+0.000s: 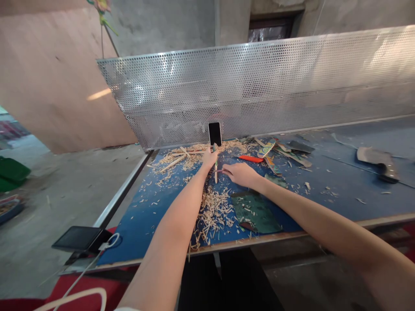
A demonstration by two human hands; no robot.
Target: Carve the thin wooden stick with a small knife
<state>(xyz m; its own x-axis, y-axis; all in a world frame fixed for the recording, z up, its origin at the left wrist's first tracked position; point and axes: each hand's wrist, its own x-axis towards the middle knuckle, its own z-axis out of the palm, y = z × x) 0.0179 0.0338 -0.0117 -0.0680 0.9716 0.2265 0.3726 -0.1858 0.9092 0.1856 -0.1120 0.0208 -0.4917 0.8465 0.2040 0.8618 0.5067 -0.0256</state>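
— Standing beside the blue worktable (324, 190), what do you see the person doing?

— Both bare arms reach forward. The left hand (209, 159) is closed around a thin wooden stick (215, 172), holding it upright near the table's middle. The right hand (239, 173) sits just at three o'clock of the stick, fingers curled in towards it; whether they pinch anything I cannot tell.

— And around them?

— Pale wood shavings (214, 214) lie heaped at six o'clock of the hands, more at eleven o'clock. A dark phone (215, 133) stands propped at twelve o'clock against a perforated metal screen (259, 86). An orange tool (250, 159) lies at two o'clock, a green patterned sheet (256, 214) at five o'clock.
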